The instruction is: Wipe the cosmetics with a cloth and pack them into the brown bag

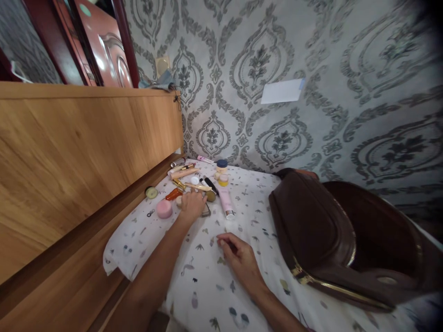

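Observation:
My left hand (pixel 193 204) reaches into a group of cosmetics, fingers spread and pointing down over them; its fingertips are partly hidden. A dark-rimmed flat item (pixel 206 210) lies at its right edge, kind unclear. To its left are an orange-brown bottle (pixel 174 194) and a round pink container (pixel 164 209). A pink squeeze tube (pixel 226 203) with a silver cap lies to its right, near a yellow-banded jar (pixel 223 180) and a dark-lidded jar (pixel 222 166). Below the tube, my right hand (pixel 238 258) hovers over or rests on the cloth, loosely curled, thumb and fingers apart, holding nothing visible.
An open brown leather bag (pixel 311 230) with a gold zip stands at the right. A wooden panel (pixel 86 152) borders the left side. White patterned cloth (pixel 204 276) covers the surface, and a patterned wall (pixel 221 92) rises behind. A round green-lidded container (pixel 151 192) sits by the left edge.

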Motion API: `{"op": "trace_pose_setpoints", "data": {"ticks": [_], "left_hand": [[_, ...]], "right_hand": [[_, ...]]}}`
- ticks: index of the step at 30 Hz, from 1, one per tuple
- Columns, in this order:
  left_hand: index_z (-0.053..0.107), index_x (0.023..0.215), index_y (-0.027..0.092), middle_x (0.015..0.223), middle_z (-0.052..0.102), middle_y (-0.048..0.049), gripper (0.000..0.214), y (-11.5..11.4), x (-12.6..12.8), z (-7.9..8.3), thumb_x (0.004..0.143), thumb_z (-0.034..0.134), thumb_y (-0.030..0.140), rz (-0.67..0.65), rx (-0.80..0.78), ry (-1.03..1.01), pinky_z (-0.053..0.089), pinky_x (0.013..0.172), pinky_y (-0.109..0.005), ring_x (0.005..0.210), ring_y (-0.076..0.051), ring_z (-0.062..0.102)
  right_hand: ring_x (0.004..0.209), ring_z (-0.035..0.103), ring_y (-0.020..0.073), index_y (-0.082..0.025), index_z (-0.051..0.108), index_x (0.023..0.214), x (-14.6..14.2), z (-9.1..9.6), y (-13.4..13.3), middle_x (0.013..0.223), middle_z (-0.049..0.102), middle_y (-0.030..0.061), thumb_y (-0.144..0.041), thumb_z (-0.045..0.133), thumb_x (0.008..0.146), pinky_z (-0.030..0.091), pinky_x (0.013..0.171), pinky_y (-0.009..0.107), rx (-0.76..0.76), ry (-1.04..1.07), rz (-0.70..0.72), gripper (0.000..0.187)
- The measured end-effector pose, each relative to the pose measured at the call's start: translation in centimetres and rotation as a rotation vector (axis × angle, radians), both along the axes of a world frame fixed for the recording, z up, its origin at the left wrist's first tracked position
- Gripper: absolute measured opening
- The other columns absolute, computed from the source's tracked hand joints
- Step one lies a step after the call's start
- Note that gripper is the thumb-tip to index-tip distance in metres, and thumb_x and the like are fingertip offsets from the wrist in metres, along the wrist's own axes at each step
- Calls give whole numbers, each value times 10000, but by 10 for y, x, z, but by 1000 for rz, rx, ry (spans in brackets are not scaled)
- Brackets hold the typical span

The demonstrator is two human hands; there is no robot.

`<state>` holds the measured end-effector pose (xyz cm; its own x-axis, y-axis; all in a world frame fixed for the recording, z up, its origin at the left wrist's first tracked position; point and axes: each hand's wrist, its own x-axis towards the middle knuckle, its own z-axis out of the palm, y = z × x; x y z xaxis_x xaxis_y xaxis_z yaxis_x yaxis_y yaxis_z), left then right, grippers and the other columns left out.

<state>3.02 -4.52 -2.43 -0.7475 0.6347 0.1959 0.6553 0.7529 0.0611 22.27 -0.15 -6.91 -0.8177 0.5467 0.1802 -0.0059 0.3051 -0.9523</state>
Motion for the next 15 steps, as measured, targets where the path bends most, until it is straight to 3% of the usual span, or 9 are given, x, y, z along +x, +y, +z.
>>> {"op": "trace_pose_setpoints", "data": {"ticks": [6,15], "left_hand": [[635,1218,173,1163,684,-175,474,-1,0,4,941,462,517,-13,-12,-29,464,854,-406,1034,-315,660],[608,1238,178,1173,677,-176,438,2,0,3,923,486,458,14,-3,-80,461,864,-402,1063,-314,651]], "right_hand": [[516,472,120,-147,700,838,0,0,0,648,619,18,-425,541,840,386,477,229,14,-11,-8,320],[541,497,128,-148,701,851,0,-1,0,663,632,18,-396,525,849,404,516,236,41,-16,-11,304]]}}
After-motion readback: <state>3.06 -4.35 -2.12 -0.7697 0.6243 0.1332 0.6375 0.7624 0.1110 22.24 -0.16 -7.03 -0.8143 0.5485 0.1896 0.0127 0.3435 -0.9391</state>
